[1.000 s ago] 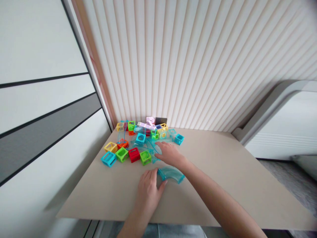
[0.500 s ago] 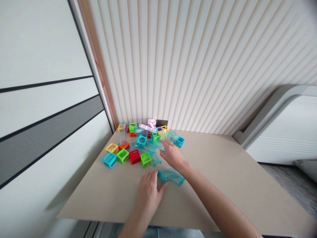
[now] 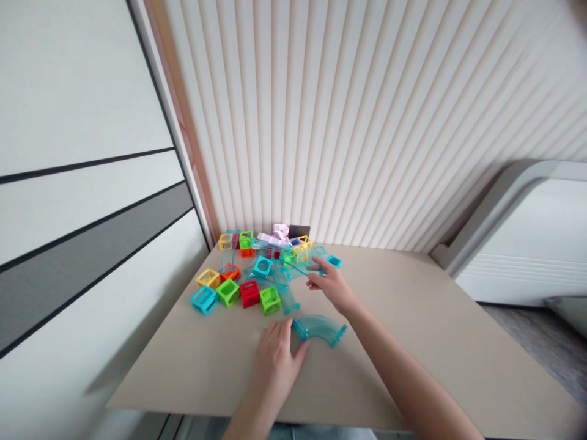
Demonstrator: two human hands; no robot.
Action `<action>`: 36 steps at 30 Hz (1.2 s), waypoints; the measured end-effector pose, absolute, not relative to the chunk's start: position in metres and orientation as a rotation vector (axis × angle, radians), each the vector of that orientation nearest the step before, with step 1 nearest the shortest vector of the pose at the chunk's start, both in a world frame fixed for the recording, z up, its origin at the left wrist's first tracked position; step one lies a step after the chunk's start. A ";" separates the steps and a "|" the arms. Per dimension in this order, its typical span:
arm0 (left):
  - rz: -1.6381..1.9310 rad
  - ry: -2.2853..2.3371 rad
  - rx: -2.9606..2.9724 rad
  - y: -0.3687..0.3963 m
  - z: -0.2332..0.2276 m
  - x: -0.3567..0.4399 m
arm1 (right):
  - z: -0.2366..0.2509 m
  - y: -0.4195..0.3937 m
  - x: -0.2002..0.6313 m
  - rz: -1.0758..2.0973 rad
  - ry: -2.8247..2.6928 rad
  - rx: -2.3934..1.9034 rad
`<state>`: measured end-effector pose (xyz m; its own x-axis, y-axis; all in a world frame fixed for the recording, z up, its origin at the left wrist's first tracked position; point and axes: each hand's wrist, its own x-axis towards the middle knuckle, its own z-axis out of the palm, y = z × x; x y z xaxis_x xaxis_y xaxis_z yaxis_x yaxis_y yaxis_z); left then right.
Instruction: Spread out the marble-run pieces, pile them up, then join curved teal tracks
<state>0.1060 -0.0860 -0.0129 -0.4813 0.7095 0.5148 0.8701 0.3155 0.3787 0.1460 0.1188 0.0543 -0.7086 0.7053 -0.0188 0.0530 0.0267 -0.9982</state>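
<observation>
Head view: a person seated at a beige table [image 3: 413, 342] works with translucent blue track pieces and coloured open cubes heaped against the ribbed wall [image 3: 367, 122]. Their left hand [image 3: 275, 357] lies flat, fingers loosely spread, thumb touching the near end of a curved blue track piece [image 3: 318, 329] that rests alone in front of the heap. Their right hand [image 3: 331, 284] pinches a thin clear-blue strip [image 3: 298, 267] lifted at the heap's right edge. By the look of it, assembly has barely begun: only the curve is set apart, while the green cube [image 3: 269, 299], red cube [image 3: 249, 293] and the rest lie unsorted. Pieces at the back overlap too densely to distinguish.
</observation>
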 end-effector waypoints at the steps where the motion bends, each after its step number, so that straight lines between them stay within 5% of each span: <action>1: -0.914 -2.329 -1.435 -0.086 -0.013 0.106 | 0.056 0.121 0.152 1.850 -1.726 -0.790; 6: -0.918 -2.321 -1.435 -0.087 -0.011 0.106 | 0.058 0.140 0.195 2.032 -1.543 -0.829; 18: -0.929 -2.276 -1.457 -0.089 -0.017 0.103 | 0.002 0.178 0.284 0.966 -2.149 -0.694; 36: -0.933 -2.264 -1.481 -0.090 -0.011 0.103 | 0.013 0.148 0.280 0.610 -2.576 -0.372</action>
